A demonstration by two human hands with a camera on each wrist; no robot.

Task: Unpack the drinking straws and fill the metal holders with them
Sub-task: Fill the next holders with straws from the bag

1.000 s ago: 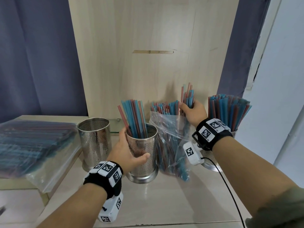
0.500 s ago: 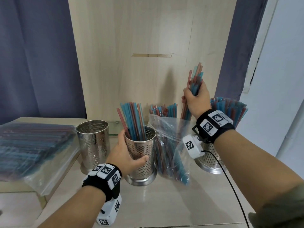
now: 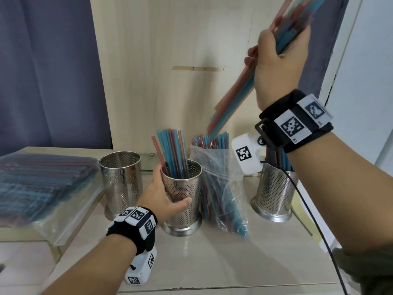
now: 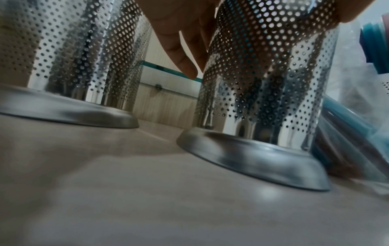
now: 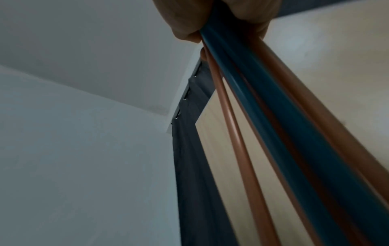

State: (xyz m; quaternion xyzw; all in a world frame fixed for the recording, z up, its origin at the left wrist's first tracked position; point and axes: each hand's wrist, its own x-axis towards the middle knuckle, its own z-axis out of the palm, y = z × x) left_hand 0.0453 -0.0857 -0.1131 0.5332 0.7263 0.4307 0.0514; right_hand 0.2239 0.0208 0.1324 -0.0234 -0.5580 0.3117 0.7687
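Note:
My right hand (image 3: 278,50) grips a bundle of blue and red straws (image 3: 234,94), lifted high and tilted, its lower tips just above the open plastic bag of straws (image 3: 221,188). The right wrist view shows that bundle (image 5: 273,133) running from my fingers (image 5: 212,18). My left hand (image 3: 163,196) is wrapped round the middle perforated metal holder (image 3: 185,201), which is partly filled with straws (image 3: 174,152). An empty holder (image 3: 121,179) stands to its left, and a full holder (image 3: 274,194) to the right, partly behind my right wrist. In the left wrist view, the held holder (image 4: 263,83) is close.
A flat sealed pack of straws (image 3: 40,184) lies on a raised ledge at the left. A wooden panel (image 3: 170,60) backs the shelf, with dark curtains on both sides. A black cable (image 3: 314,226) hangs from my right wrist. The counter (image 3: 212,262) lies bare in front of the holders.
My right hand has pulled the bundle of straws up out of the bag and raised it high, tilting it. The left hand has stayed on the middle holder.

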